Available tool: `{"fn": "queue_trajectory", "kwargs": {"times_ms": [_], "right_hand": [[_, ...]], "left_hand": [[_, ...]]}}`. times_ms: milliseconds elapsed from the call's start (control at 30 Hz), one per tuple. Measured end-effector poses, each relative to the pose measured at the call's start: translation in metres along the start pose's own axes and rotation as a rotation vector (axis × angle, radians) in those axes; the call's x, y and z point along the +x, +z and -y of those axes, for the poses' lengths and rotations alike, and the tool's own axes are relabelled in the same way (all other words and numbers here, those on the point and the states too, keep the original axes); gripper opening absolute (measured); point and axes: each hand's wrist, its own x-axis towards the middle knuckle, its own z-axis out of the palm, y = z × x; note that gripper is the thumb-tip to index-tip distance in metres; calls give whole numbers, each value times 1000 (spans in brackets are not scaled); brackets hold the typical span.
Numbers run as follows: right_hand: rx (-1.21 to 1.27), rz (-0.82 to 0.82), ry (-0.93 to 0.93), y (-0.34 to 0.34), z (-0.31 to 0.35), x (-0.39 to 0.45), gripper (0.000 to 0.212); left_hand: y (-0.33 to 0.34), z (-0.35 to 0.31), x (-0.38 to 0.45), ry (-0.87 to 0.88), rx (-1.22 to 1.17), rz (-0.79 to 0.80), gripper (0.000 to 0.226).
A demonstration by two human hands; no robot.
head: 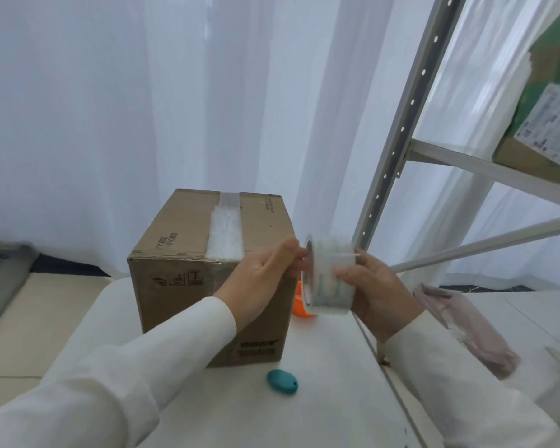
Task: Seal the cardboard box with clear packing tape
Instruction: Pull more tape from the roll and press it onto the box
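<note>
Right hand [374, 287] is gripping the roll of clear tape [328, 275], fingers wrapped over its outer face, roll standing on edge just to the right of the cardboard box [212, 273]. Left hand [265, 279] is pinching at the roll's near rim, thumb and fingertips closed together; whether a free end of tape is already caught between them cannot be told.

Judgement: the step in hand is finding and lifting the tape's loose end. Doing it well is likely meaning picking at the edge with a nail, peeling straight so the strip is not splitting, and keeping the roll steady in the right hand.

Box is sitting closed on the white table [324, 392], with a strip of tape [225, 231] already running along the top seam; the near top edge is looking less fully covered.

In front of the box, a teal oval object [282, 381] is lying on the table. Behind the roll, right of the box, something orange [299, 307] is partly showing. Further right, a metal shelf frame [401, 137] is rising; white curtains [110, 108] are hanging behind the box.
</note>
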Motion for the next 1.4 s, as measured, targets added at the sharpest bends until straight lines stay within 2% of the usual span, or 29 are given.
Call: {"fn": "queue_trajectory", "kwargs": {"times_ms": [67, 133, 233, 333, 400, 500, 600, 867, 1033, 1100, 1167, 1400], "right_hand": [[-167, 24, -21, 13, -5, -3, 45], [-221, 45, -40, 21, -5, -4, 40], [-189, 102, -53, 26, 0, -4, 32], [-151, 178, 39, 28, 8, 1, 32], [-129, 158, 104, 29, 11, 4, 26], [-213, 44, 8, 31, 7, 3, 9], [-277, -32, -38, 30, 6, 0, 15], [-318, -43, -18, 30, 13, -1, 19], [-449, -102, -60, 36, 12, -4, 18], [-503, -144, -53, 38, 14, -4, 26], [-541, -159, -24, 38, 16, -4, 35], [-440, -52, 225, 27, 21, -3, 35]], "left_hand": [[1, -4, -1, -48, -75, 7, 49], [-1, -6, -2, -86, -102, -9, 42], [-7, -6, -1, -129, -135, -7, 17], [-13, -5, 1, -161, -190, -2, 14], [-15, -4, 1, -161, -197, 12, 13], [-14, -4, 0, -141, -171, 28, 12], [-13, -5, 1, -115, -145, 45, 14], [-12, -8, 1, -111, -175, 104, 16], [-6, -11, 0, -15, 73, 20, 14], [-3, -13, 0, 12, 156, -11, 15], [-3, -15, -1, 13, 198, -18, 15], [11, -14, -6, 9, 248, -20, 21]]}}
